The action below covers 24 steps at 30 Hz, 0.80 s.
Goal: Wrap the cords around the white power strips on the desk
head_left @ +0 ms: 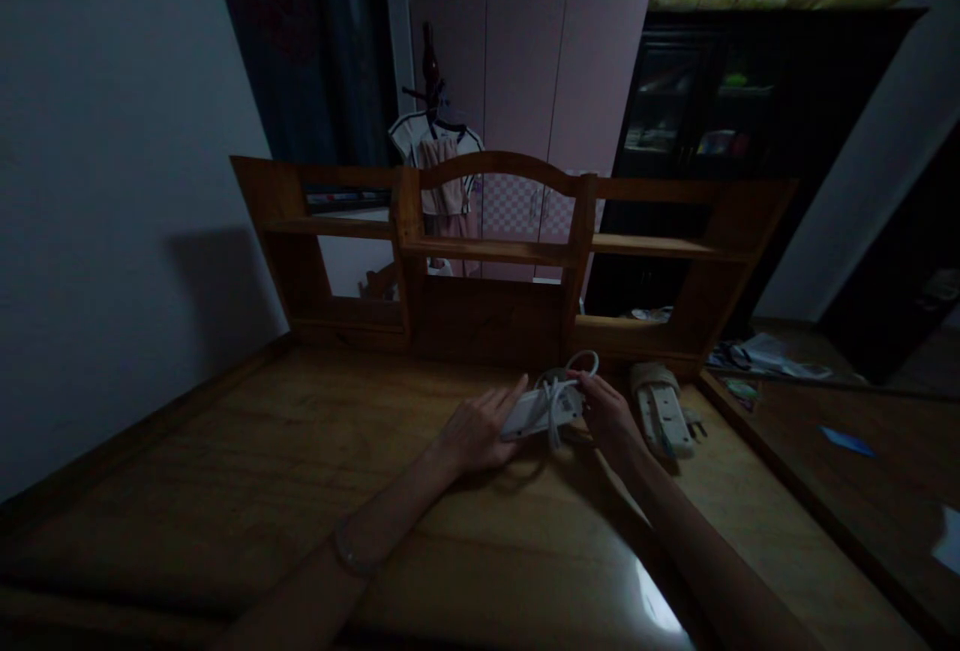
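Note:
Above the wooden desk, a white power strip is held by its left end in my left hand, with the thumb underneath and the fingers along the top. A white cord wraps around the strip's right part and loops up beyond it. My right hand pinches the cord near the strip's right end. Just right of that hand lies a second power strip on the desk, with a beige cord wound around its far end and its plug sticking out to the right.
A wooden shelf unit stands along the back of the desk. The wall borders it on the left. To the right is a lower wooden surface with papers and a blue card.

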{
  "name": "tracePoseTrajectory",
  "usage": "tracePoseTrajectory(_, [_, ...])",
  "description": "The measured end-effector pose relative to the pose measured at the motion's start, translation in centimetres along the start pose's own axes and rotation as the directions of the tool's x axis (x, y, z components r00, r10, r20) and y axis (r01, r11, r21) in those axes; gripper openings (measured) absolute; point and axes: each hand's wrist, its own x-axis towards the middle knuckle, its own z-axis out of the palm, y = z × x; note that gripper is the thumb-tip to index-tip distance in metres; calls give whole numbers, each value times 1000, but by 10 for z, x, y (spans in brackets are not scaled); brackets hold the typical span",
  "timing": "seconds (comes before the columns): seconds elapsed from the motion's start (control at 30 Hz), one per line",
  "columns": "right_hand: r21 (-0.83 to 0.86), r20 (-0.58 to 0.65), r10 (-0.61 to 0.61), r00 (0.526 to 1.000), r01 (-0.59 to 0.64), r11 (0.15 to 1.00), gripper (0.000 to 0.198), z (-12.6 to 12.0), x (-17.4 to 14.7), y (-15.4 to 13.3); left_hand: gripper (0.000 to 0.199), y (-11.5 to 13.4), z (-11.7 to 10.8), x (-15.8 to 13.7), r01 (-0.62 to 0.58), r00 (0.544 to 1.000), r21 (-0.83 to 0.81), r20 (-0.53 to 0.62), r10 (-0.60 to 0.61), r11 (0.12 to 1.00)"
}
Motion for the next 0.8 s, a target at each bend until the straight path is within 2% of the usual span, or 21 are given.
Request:
tracePoseTrajectory(0.1, [82, -25, -24, 999, 26, 996, 22, -3, 4, 4, 82, -7, 5, 1, 176, 976, -103, -114, -188, 979])
tracePoseTrajectory(0.2, [77, -29, -16, 999, 19, 997, 22, -2, 3, 7, 76, -17, 9, 3, 319, 898, -257, -224, -378, 912])
tracePoseTrajectory(0.33, [-31, -44, 49, 998, -51, 998, 25, -2, 0, 14, 67, -25, 9, 5, 398, 798, -463, -252, -548, 792])
tracePoseTrajectory(0.47, [-116, -10, 114, 993, -114, 987, 28, -4, 2, 22, 62, -26, 8, 4, 427, 720, -567, -258, -644, 705])
tracePoseTrajectory(0.53, [-127, 36, 98, 995, -93, 988, 30, -3, 2, 21, 63, -25, 9, 4, 424, 708, -579, -267, -654, 696])
tracePoseTrajectory(0.63, [-177, 144, 133, 980, -107, 978, 36, 6, -5, 16, 65, -25, 11, 5, 410, 721, -547, -296, -626, 730])
tracePoseTrajectory(0.7, [-261, 263, 197, 945, -126, 957, 39, 16, -14, 14, 69, -25, 12, 5, 419, 727, -499, -316, -610, 758])
tracePoseTrajectory(0.8, [-333, 457, 258, 851, -105, 937, 42, 30, -27, 15, 74, -22, 13, 4, 432, 762, -414, -307, -570, 801])
